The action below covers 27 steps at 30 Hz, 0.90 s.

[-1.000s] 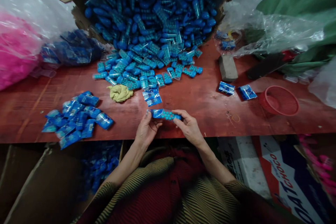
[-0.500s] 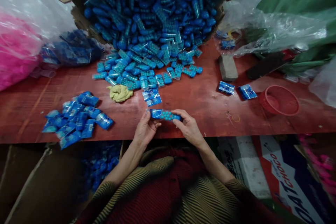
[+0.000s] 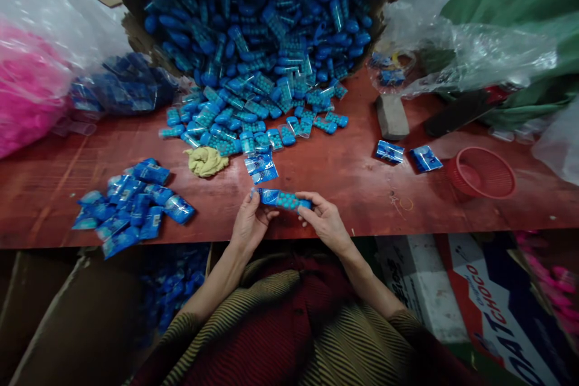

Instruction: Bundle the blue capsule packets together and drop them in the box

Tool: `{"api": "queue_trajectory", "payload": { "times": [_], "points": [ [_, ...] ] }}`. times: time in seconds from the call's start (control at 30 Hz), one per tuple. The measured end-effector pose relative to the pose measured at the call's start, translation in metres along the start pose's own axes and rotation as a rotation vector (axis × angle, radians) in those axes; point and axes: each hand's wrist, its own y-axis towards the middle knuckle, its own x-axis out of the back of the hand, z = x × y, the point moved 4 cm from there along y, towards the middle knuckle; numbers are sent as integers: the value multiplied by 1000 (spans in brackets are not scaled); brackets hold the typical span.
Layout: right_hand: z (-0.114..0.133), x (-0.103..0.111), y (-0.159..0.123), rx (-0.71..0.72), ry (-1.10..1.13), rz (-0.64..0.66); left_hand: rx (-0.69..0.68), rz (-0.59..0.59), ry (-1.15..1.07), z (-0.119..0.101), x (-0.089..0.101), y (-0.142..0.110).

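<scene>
Both hands hold one blue tube of small beads (image 3: 284, 199) just above the near edge of the red table (image 3: 344, 181). My left hand (image 3: 250, 224) pinches the end that carries a blue printed label or sleeve. My right hand (image 3: 324, 221) grips the other end with fingers curled round it. A few blue label packets (image 3: 261, 167) lie just beyond the tube. Further back, a big heap of the same blue tubes (image 3: 266, 60) spills from a cardboard box onto the table.
A pile of wrapped blue packs (image 3: 131, 204) lies at the left, a yellow rag (image 3: 207, 160) near the middle. At the right are two blue packets (image 3: 407, 155), a red basket (image 3: 482, 172) and a brown block (image 3: 392, 116). Pink items in plastic (image 3: 27, 84) sit far left.
Hardly anything: the tube and both hands have shifted a few pixels, with my right fingers regripping its end slightly.
</scene>
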Motion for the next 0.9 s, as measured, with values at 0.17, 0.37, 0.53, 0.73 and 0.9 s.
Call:
{"api": "queue_trajectory", "payload": {
  "times": [0.17,0.37,0.53,0.73,0.9],
  "points": [
    [-1,1,-1,65,-52,-23,41,-18,-32,2,2,1],
    [-4,-1,0,25,-49,-17,14,-12,-35,1,3,2],
    [12,-2,-3,268,-243,-16,-26,1,-7,1,2,2],
    [6,-4,0,337,-285,22,-10,-36,49,5,-1,-2],
    [-6,-15,-2,399,-504,-56,92,-42,43,10,-2,-3]
  ]
}}
